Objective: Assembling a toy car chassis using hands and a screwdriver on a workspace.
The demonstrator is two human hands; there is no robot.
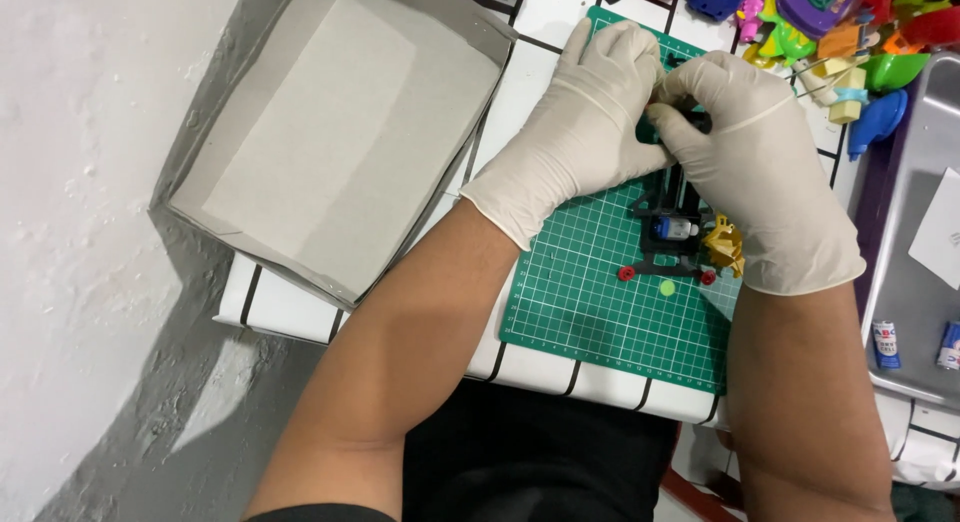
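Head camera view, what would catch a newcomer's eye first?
Two white-gloved hands, left hand and right hand, meet over a small black toy chassis on a green cutting mat at centre. An empty grey cardboard tray lies left; bright plastic toy parts crowd the top right.

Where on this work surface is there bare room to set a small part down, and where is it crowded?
Free: the near-left part of the green cutting mat, between the left hand and the black toy chassis; also the grey cardboard tray. Crowded: under both hands, around the right hand, and the colourful toy pile top right.
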